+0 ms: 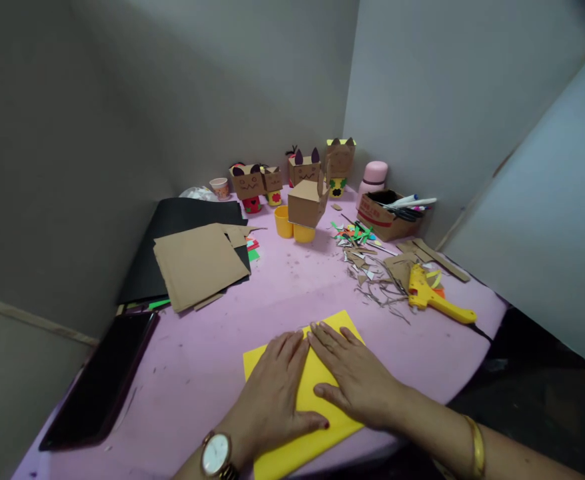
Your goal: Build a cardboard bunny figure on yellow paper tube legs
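Observation:
A yellow sheet of paper point(317, 387) lies on the pink tabletop point(197, 373) close to me. My left hand point(277, 393) rests flat on its left part, fingers stretched forward and thumb pointing right. On the right part lies my right hand point(347, 373), palm down, with its fingers extended. The fingertips of both hands nearly meet by the sheet's far edge. Neither hand grips anything, and parts of the sheet are hidden beneath them. A watch point(216, 455) is on the left wrist and a gold bangle point(474, 445) on the right.
Left are a dark tablet point(100, 380), cardboard sheets point(202, 263) and black sheets point(145, 267). A yellow glue gun point(437, 300) and scraps point(367, 267) lie right. Behind stand cardboard-headed figures point(306, 203), yellow cups point(283, 223), a pink bottle point(374, 177) and a pen box point(385, 223).

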Demonstrator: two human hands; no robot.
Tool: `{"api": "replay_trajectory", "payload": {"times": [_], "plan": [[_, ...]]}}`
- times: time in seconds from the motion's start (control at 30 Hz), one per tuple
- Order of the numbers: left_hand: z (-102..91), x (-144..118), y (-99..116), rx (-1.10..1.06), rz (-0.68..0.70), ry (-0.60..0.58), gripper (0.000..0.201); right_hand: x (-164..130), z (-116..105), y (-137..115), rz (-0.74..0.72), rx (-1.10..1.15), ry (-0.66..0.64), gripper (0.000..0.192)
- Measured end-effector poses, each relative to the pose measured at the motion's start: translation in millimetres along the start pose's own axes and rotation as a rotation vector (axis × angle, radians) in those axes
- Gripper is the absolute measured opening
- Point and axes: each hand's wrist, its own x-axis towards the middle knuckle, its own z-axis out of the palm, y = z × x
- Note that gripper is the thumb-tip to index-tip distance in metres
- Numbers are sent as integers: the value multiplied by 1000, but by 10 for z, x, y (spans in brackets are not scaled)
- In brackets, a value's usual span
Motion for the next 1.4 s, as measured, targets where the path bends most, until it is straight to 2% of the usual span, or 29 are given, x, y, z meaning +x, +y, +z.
{"api": "replay_trajectory", "payload": {"times": [0.2, 0.43, 0.53, 0.63, 0.77, 0.83, 0.97, 1.13, 1.27, 1.4], "plan": [[-2, -28, 3, 45, -2, 19, 102, -305, -16, 86, 66, -78, 27, 65], [-45, -29, 40, 76, -89, -108, 105, -650, -15, 250, 214, -158, 40, 56], [-72, -25, 55, 65, -107, -136, 104, -705, -63, 274, 297, -176, 68, 55], [-74, -25, 55, 58, -103, -135, 102, -556, -136, 160, 319, -172, 122, 56], [-41, -34, 28, 39, -66, -93, 103, -121, -246, 5, 181, -115, 138, 52], [-35, -36, 17, 34, -88, -123, 103, 89, -318, 44, 173, -95, 158, 46], [-52, -31, 14, 21, -126, -172, 103, 355, -486, 294, 196, -75, 160, 18], [-44, -43, 4, -15, -135, -152, 99, 478, -610, 462, 177, -55, 44, 19], [-65, -64, 28, 4, -139, -179, 95, 495, -630, 426, 189, -52, -4, 18], [-78, -71, 24, 58, -79, -136, 92, 493, -635, 388, 233, -52, -10, 22]]}}
